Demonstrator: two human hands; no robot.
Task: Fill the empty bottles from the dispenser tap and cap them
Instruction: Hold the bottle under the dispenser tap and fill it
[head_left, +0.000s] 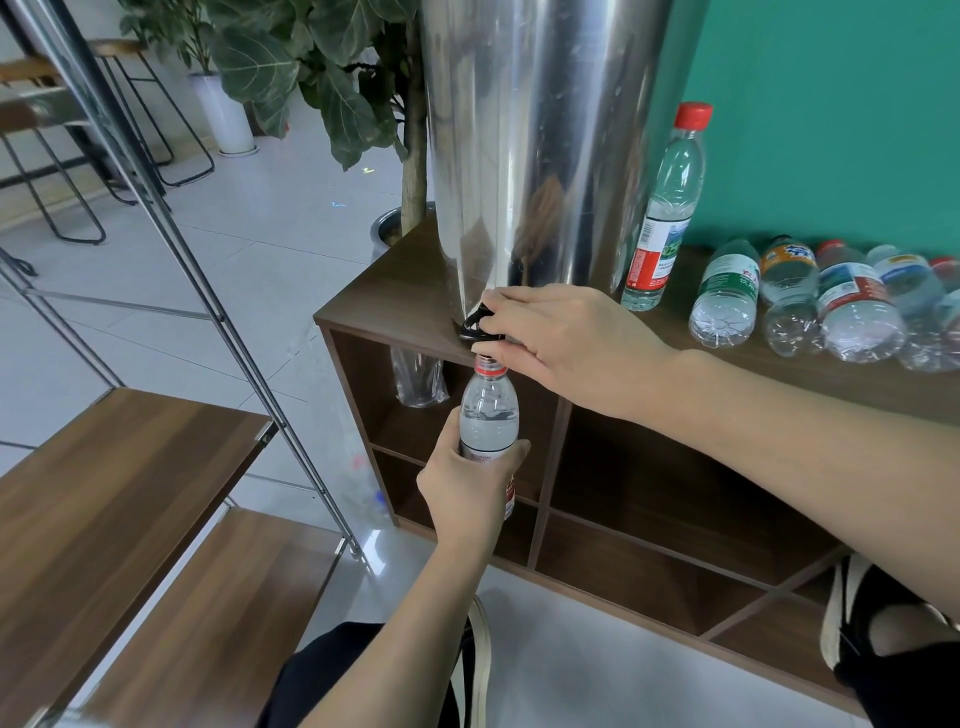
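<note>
Under the tap (475, 325) a bottle (488, 410) is held upright, gripped round its body by the left hand (467, 483), mouth kept close below the spout to catch water. Tap lever is pinched by right hand (566, 343) fingers, likely holding it open

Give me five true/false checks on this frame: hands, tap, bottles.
1. The left hand holds a bottle under the tap. True.
2. The right hand rests flat on the cabinet top. False: its fingers are on the tap lever.
3. The held bottle wears a cap. False: its mouth is open.
4. A red-capped bottle stands upright beside the steel dispenser. True.
5. The other bottles stand upright. False: they lie on their sides.
</note>
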